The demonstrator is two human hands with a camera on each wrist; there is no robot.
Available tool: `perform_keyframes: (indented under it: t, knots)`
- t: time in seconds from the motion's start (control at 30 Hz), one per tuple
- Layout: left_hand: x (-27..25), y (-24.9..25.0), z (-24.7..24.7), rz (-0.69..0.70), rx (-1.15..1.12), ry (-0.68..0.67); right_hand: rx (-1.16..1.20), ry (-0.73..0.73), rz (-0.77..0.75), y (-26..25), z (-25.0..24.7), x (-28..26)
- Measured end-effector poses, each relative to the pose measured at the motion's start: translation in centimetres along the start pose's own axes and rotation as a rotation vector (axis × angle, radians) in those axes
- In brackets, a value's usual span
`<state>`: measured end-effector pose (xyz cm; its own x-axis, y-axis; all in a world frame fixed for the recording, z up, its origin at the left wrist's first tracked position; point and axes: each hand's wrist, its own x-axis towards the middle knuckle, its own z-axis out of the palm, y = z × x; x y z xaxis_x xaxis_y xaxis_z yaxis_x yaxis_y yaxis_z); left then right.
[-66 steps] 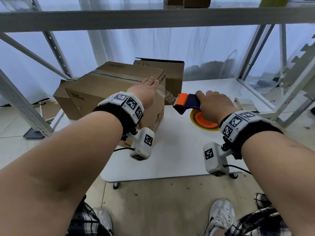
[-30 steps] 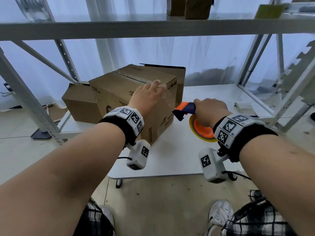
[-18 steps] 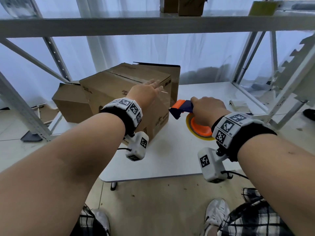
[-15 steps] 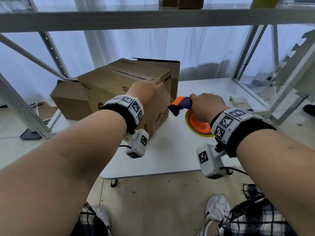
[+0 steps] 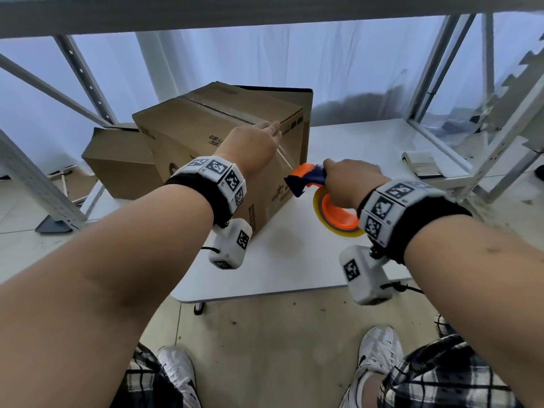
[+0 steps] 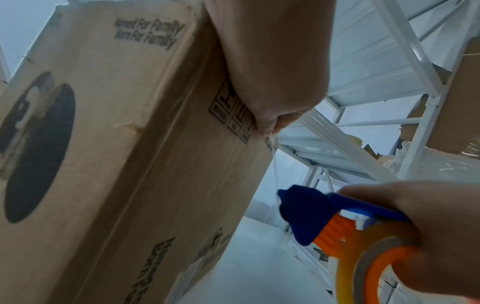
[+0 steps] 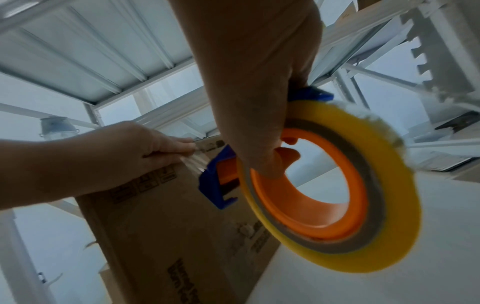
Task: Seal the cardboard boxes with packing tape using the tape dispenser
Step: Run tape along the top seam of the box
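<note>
Pressing the left hand [image 5: 253,141] flat on the upper right edge of the big cardboard box [image 5: 212,136], fingers straight, pinning the tape end where the strip is coming down over the edge. The right hand [image 5: 350,184] is curling tight around the tape dispenser [image 5: 309,179], just right of and below that edge, hovering over the white tabletop [image 5: 294,260]. A short stretch of clear tape [image 5: 284,156] is running taut from under the left fingertips down to the blue cutter end.

What the next move is hanging on, I'd guess: the strip's long axis is slanting down and right off the box, so the dispenser probably needs to twist or pull away along that line to cut it, with the left hand anchoring. The top seam is looking already taped. A smaller box [image 5: 117,160] is sitting behind on the left, another flap behind the big one.
</note>
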<state>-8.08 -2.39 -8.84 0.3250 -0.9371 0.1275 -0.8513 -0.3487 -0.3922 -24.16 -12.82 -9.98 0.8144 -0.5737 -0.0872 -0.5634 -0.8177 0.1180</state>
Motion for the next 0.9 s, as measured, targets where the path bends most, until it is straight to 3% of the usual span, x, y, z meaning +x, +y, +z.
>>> perform_keyframes:
  t: [0.2, 0.53, 0.67, 0.73, 0.8, 0.9]
  knots:
    - [-0.2, -0.4, 0.0, 0.002, -0.01, 0.001, -0.101, -0.105, -0.021, -2.3, -1.5, 1.9]
    - [-0.5, 0.1, -0.5, 0.024, -0.012, 0.0, -0.064, -0.123, 0.004, -3.4, -3.0, 2.9]
    - [-0.9, -0.3, -0.7, 0.014, -0.06, 0.002, 0.024, -0.14, 0.042, -1.9, 0.3, 2.5]
    - [-1.1, -0.9, -0.3, 0.01, -0.063, 0.009, -0.076, -0.187, 0.05, -0.8, 3.3, 1.2]
    - [-1.2, -1.8, -0.2, 0.015, -0.05, 0.012, -0.132, -0.126, 0.063, 0.3, 5.7, 0.6]
    - [-1.3, -1.5, -0.7, 0.015, -0.095, -0.026, 0.096, -0.058, 0.12, 1.0, 6.1, 1.7]
